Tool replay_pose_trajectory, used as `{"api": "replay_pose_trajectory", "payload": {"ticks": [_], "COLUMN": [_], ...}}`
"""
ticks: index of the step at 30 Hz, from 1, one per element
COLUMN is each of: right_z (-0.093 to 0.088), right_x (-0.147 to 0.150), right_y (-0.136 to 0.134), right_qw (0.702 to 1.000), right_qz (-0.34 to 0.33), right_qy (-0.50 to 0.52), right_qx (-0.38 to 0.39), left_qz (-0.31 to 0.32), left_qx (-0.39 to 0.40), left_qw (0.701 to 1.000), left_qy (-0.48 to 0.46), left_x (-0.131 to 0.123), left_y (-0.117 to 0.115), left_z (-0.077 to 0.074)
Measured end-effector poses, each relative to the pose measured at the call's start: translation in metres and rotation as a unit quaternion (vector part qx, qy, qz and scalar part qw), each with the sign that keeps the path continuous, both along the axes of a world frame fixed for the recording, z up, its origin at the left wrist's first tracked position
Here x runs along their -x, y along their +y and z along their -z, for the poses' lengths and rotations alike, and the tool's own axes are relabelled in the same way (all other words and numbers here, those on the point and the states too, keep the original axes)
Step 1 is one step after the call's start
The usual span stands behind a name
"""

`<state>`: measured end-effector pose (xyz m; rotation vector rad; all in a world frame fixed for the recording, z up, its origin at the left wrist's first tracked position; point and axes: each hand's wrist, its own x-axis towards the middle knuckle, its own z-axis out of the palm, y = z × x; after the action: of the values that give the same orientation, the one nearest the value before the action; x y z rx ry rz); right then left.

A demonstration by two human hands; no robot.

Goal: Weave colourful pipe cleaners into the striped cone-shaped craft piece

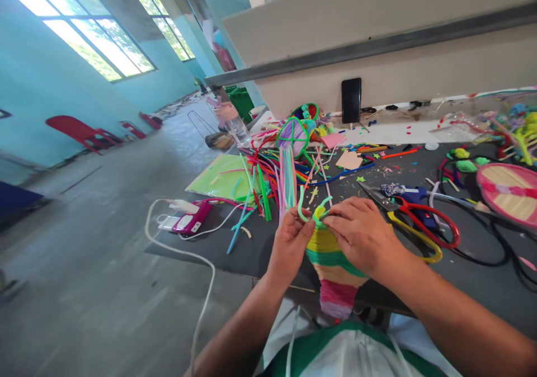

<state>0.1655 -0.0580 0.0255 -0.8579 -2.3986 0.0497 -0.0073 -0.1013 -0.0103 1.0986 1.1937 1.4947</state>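
Observation:
Between my hands is a striped craft piece (331,258), banded in yellow, green, peach and pink. It hangs over the table's front edge toward my lap. Light green and yellow pipe cleaners (319,212) stick up in loops at its far end. My left hand (292,234) pinches a light green pipe cleaner at the left side of that end. On the other side, my right hand (358,229) has its fingers closed on the same end, and its fingertips partly hide what they grip. Scissors (413,209) with red and yellow handles lie just right of my right hand.
Bundled pipe cleaners (286,175) lie beyond my hands. A phone (351,100) leans on the board behind. At left are a magenta power bank (192,217) with a white cable, and a bottle (235,122). A pink-rimmed round piece (509,193) sits at right, near black cords.

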Motion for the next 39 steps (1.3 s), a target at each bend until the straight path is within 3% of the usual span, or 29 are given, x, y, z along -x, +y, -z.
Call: {"api": "replay_pose_trajectory", "payload": {"ticks": [4, 10, 14, 27, 30, 33, 36, 39], "right_z": [0.0, -0.001, -0.001, -0.003, -0.003, -0.004, -0.004, -0.004], "right_x": [0.001, 0.002, 0.002, 0.002, 0.002, 0.001, 0.001, 0.001], "right_y": [-0.002, -0.004, -0.004, -0.008, -0.007, -0.006, -0.007, -0.008], "right_qw": [1.0, 0.999, 0.999, 0.998, 0.997, 0.996, 0.996, 0.997], "right_qz": [-0.003, -0.002, -0.004, -0.023, -0.019, -0.012, -0.007, -0.008], "right_qy": [-0.019, -0.03, -0.03, -0.052, -0.068, -0.078, -0.078, -0.074], "right_qx": [0.003, 0.022, 0.041, 0.037, 0.037, 0.038, 0.035, 0.03], "left_qz": [-0.009, 0.029, 0.011, 0.028, -0.026, -0.091, -0.102, -0.086], "left_qx": [0.005, 0.005, 0.016, 0.106, 0.067, 0.029, 0.022, 0.026], "left_qw": [1.0, 0.999, 1.0, 0.981, 0.991, 0.995, 0.987, 0.986], "left_qy": [-0.018, -0.013, -0.003, -0.161, -0.11, 0.026, 0.126, 0.137], "left_x": [0.004, 0.011, 0.014, 0.0, -0.001, 0.001, 0.004, 0.004], "left_y": [0.002, 0.004, 0.008, 0.011, 0.009, 0.006, 0.0, -0.006], "left_z": [-0.002, -0.005, -0.002, -0.014, -0.008, -0.004, -0.008, -0.015]}}
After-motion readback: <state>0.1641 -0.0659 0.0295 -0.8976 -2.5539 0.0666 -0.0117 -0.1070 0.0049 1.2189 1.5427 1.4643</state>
